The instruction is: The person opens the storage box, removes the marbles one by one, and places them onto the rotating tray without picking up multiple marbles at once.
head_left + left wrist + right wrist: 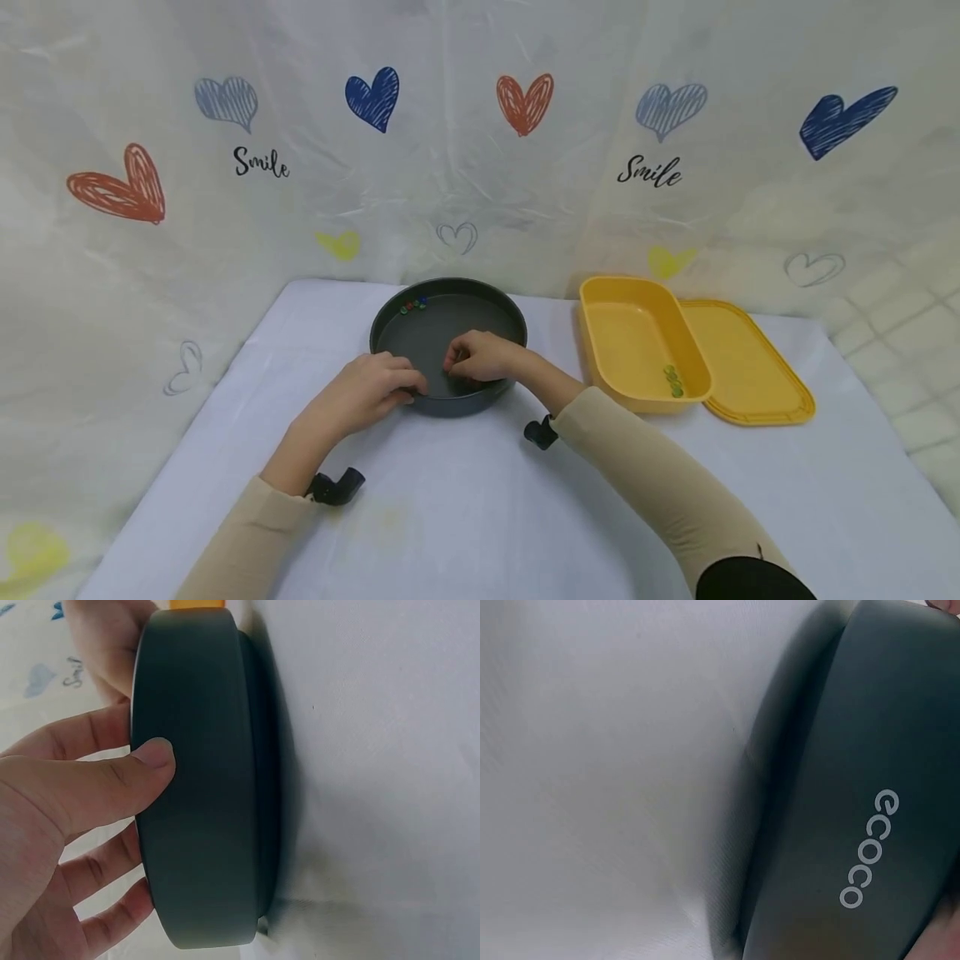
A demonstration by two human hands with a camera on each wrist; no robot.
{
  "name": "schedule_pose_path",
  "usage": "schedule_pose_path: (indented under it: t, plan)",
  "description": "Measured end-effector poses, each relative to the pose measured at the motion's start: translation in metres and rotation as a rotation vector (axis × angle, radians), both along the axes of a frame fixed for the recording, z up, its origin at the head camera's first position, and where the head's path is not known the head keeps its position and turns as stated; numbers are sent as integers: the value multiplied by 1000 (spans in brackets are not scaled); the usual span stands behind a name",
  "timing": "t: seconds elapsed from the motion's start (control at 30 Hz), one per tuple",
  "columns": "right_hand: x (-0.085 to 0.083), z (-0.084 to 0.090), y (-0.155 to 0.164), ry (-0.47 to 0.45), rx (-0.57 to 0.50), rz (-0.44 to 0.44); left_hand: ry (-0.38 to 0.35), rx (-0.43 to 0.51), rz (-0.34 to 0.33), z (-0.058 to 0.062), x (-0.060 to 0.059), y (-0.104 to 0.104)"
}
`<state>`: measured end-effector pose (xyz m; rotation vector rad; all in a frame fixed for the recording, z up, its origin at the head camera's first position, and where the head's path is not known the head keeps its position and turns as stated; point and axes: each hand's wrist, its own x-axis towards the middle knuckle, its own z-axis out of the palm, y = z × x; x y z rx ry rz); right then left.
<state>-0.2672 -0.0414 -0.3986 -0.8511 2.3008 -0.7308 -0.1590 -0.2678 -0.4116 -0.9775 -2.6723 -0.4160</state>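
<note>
A round dark tray with a raised wall stands on the table. My left hand grips its near left rim; in the left wrist view the thumb presses the outer wall while the other fingers go over the edge. My right hand reaches over the near right rim, fingers curled down close to the tray floor. A bit of green shows at those fingertips, and I cannot tell whether they pinch it. Several small shiny marbles, green, red and blue, lie by the tray's far left wall.
Right of the tray stands a yellow rectangular box with several green marbles in its near right corner. A yellow lid lies flat against the box's right side. A white sheet with printed hearts hangs behind the white-covered table.
</note>
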Motion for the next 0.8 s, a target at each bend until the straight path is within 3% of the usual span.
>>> schedule_pose_path:
  t: [0.3,0.5,0.67,0.8]
  plan:
    - [-2,0,4,-19,-51,6,6,13,-9,1,1,2]
    - [3,9,13,-8,-220,-35,-13,10,3,6,3,2]
    - [13,20,35,-5,-407,-126,-27,13,9,5,3,2]
    - [21,28,67,39,-438,-191,-18,11,2,3,4,4]
